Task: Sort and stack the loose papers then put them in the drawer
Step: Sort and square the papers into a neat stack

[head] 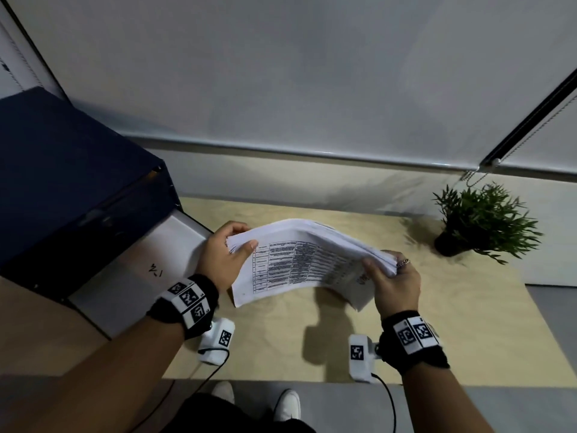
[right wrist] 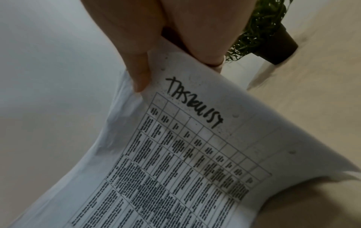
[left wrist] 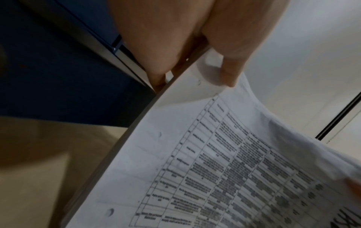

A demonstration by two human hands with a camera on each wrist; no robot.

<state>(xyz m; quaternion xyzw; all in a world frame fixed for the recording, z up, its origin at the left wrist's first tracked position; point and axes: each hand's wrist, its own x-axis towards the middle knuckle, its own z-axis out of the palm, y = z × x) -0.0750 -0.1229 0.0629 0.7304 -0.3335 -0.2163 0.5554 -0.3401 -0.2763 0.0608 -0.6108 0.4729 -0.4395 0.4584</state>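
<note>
While arching above the surface [head: 281,348], the paper stack [head: 299,260] is hanging between both hands. Left hand [head: 218,260] and right hand [head: 395,282] are each pinching one end, fingers [head: 239,228] underneath. Open drawer [head: 131,264] is sitting just left.

Matt white paper stack [head: 299,260], printed, soft and bowing. Pale wood-look mat [head: 437,323], matt. Dark blue cabinet [head: 62,182], smooth, slight sheen. Plant [head: 480,220] at two o'clock, leaves plastic-looking.

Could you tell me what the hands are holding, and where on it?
A stack of papers, gripped at its two short ends: left hand on one, right hand on the other.
</note>
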